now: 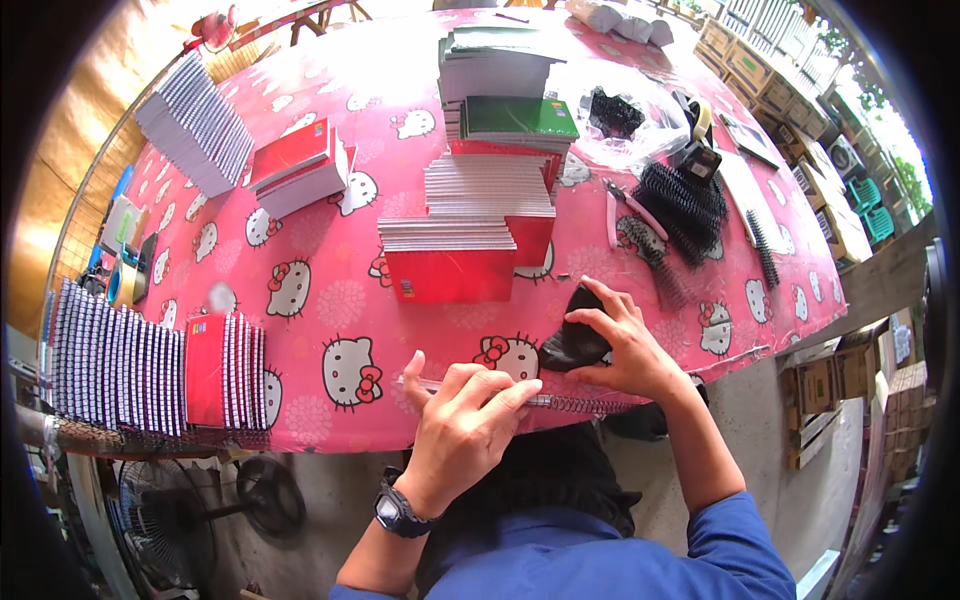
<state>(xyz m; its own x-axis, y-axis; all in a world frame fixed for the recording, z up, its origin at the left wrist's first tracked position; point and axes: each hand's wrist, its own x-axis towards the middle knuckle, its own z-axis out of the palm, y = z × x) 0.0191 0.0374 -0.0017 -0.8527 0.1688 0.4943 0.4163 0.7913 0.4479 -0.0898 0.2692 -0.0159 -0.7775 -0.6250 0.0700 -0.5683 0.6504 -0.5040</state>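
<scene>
At the table's near edge, my left hand (465,415) has its fingers bent over a thin dark spiral binding coil (580,405). The coil runs along the edge to the right, below my right hand. A clear strip shows left of the left fingers; what it belongs to is hard to make out. My right hand (630,345) grips a black, wedge-shaped object (577,335) resting on the table, fingers over its top and thumb at its lower side. Beyond my hands stands a stack of red-covered notebooks (450,275) with unbound spines.
Green-covered notebooks (525,117) are stacked farther back. Bound notebooks (120,360) stand at the left edge; more piles (195,125) lie behind. To the right are pink-handled pliers (640,215), black coils (685,210) and a plastic bag (655,125). A fan (165,515) stands below left.
</scene>
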